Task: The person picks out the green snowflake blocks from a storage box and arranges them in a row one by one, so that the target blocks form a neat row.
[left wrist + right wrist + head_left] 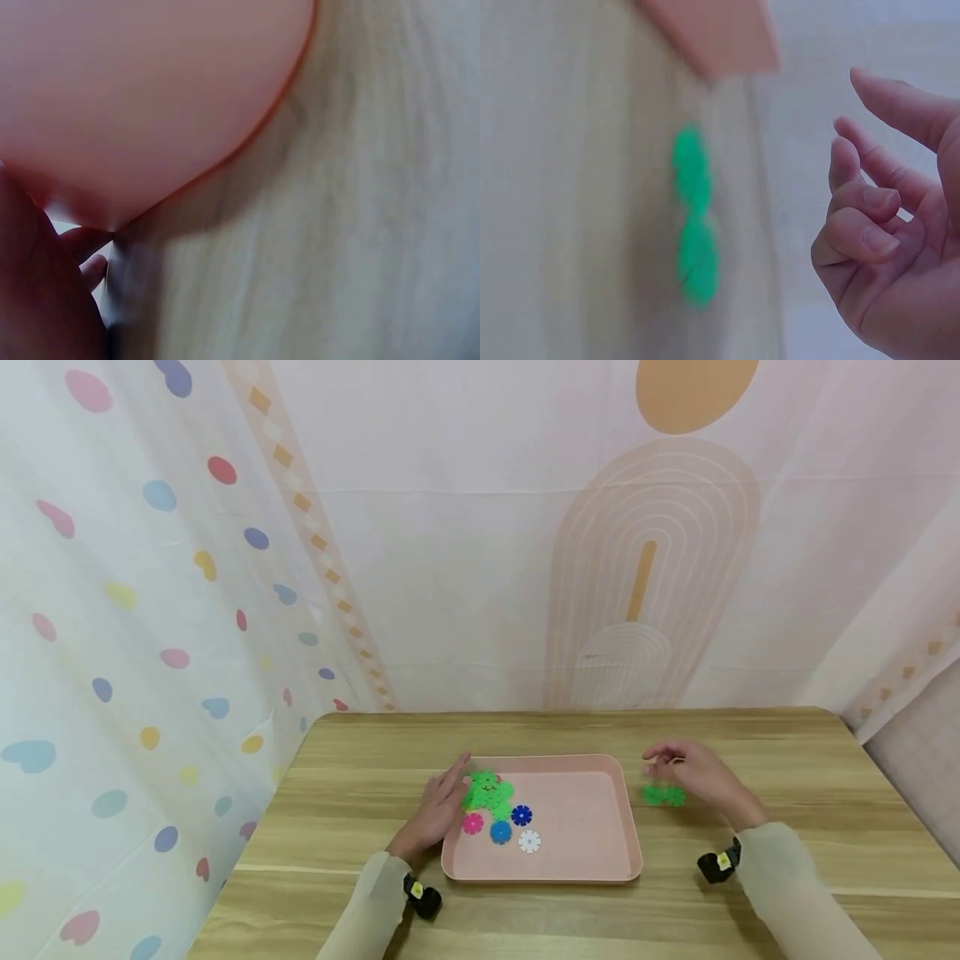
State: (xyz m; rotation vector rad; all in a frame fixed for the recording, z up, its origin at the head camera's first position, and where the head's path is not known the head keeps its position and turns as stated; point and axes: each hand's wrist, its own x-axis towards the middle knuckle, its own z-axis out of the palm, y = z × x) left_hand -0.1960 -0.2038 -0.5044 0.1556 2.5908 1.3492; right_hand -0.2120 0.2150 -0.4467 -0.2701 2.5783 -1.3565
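My left hand (441, 806) is at the left wall of the pink tray (570, 870), its fingers stretched out along the rim. Right beside it inside the tray lies a cluster of green slotted discs (489, 795). In the left wrist view the hand (41, 277) shows dark at the tray's corner, partly cut off. My right hand (693, 770) hovers above the table to the right of the tray, fingers loosely bent and nothing between them. Below it lies a pair of joined green slotted discs (663, 796), seen blurred in the right wrist view.
Toward the tray's left front lie a pink disc (472, 823), a light blue disc (501, 832), a dark blue disc (522, 815) and a white disc (529, 842). The wooden table (360, 752) ends at a patterned curtain (465, 610) behind.
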